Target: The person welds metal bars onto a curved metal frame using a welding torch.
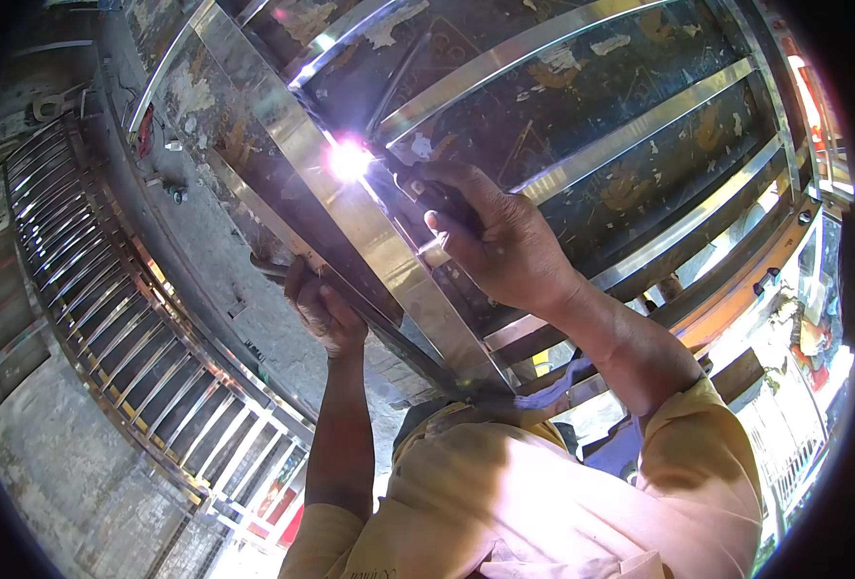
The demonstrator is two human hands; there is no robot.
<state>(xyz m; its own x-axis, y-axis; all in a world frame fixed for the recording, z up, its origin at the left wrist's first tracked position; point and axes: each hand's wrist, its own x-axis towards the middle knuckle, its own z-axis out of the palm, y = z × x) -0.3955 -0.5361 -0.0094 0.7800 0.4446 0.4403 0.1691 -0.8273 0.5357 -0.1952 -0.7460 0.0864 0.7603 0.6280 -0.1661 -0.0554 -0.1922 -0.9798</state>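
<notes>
My right hand (509, 241) is closed around a dark welding torch (451, 205). At the torch's tip burns a bright white-violet arc (350, 160), on the edge of a wide shiny metal tube (297, 145). Narrower shiny tubes (639, 121) run off to the right from this tube, like rungs of a frame. To the left of it, my left hand (326, 314) has its fingers curled over a long metal bar (278, 227) that lies alongside. A short dark curved piece (269, 266) shows by its fingertips. The glare hides the joint itself.
Beneath the frame lies a dark, stained work surface (582, 164) with peeling patches. A barred metal railing panel (99, 280) stands at the left. An orange-brown beam (760, 275) borders the right side, and a grey floor (196, 256) shows between.
</notes>
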